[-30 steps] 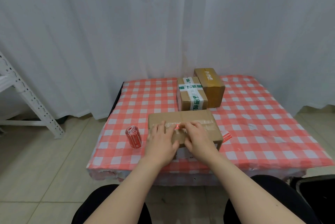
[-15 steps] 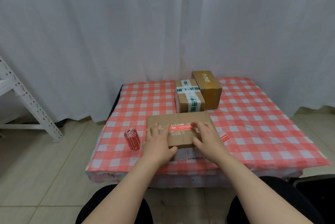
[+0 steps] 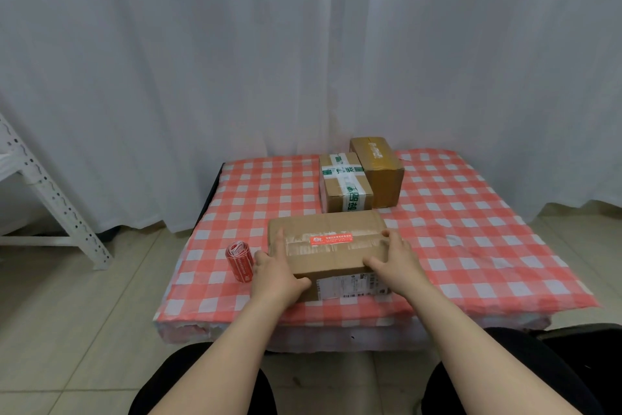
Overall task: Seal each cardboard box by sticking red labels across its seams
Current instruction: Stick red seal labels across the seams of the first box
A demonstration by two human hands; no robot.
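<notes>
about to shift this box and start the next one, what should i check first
1. Red label stuck on the near box top seam: ok.
2. End seams labelled: cannot tell, hands cover them.
3. Left hand and right hand hold the box ends: ok.
4. Roll of labels beside the left hand, likely reachable: ok.
5. Green-taped box and brown box labelled: not ok, no red visible.
</notes>
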